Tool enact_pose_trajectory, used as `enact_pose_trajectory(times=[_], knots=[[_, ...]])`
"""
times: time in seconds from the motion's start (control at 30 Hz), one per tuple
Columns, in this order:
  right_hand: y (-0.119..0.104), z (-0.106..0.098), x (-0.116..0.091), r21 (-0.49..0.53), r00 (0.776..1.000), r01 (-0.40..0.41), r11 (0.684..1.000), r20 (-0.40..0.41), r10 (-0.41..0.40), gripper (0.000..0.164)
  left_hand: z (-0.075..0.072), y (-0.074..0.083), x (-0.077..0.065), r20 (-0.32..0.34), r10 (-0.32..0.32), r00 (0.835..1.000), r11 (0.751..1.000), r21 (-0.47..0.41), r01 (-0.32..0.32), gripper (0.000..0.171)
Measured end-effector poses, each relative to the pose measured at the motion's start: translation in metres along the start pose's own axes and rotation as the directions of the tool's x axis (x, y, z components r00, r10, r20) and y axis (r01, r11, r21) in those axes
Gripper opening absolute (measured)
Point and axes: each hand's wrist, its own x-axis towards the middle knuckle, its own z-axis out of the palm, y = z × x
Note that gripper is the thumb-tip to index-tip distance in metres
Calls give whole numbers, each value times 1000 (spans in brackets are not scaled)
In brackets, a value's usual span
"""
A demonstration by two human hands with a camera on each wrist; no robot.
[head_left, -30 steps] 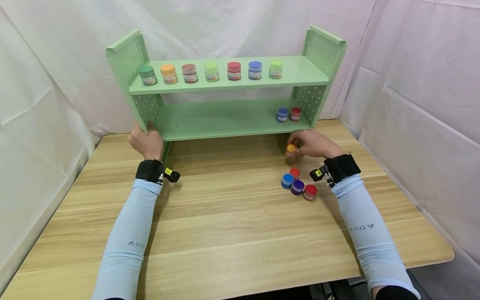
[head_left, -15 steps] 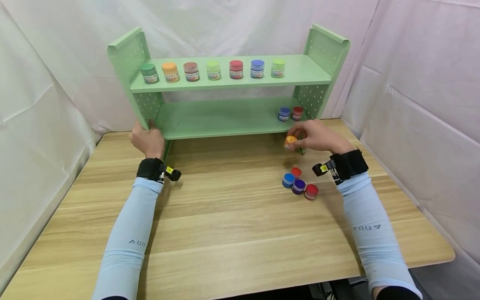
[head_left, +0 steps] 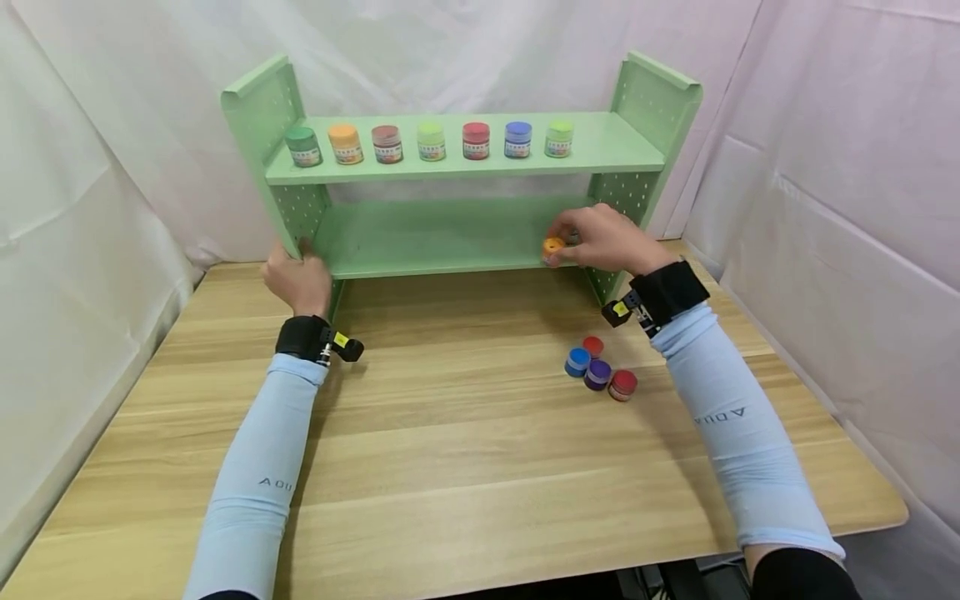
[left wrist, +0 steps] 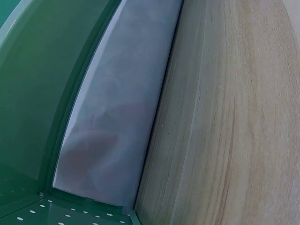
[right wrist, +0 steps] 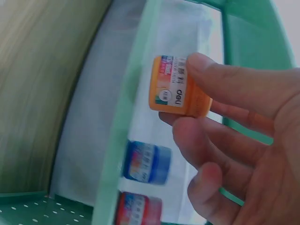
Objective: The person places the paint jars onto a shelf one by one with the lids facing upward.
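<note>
Pinching an orange jar (right wrist: 168,89), the right hand (head_left: 606,238) is near a blue jar (right wrist: 147,162); the left hand (head_left: 298,282) grips the shelf (head_left: 442,237).

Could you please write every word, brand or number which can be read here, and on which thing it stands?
"AQU": left sleeve; the rest curves out of sight.
"AQUA": right sleeve, as best I can read.
"deli", sideways: orange jar in the right hand; its Chinese characters are too blurred to quote surely.
Too blurred: labels on the blue jar and red jar.
Too small: labels on the upper-shelf jars.
I can read no number.
</note>
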Motion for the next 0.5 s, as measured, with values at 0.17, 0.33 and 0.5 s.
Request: enact_pose_trajectory(times=[0.17,0.33,0.5], knots=[[1,6,18,-4,1000,-3,1000,23,3,28,0,-1,-2,5,-8,1000,1000,-3,8,23],[2,6,31,23,999,-38,999,40,38,27,0,0,-1,2,-8,1000,1000,-7,8,23],[4,3,44,4,995,-84,996,58,83,26,2,-1,0,1,-3,1000,1000,-10,3,23]])
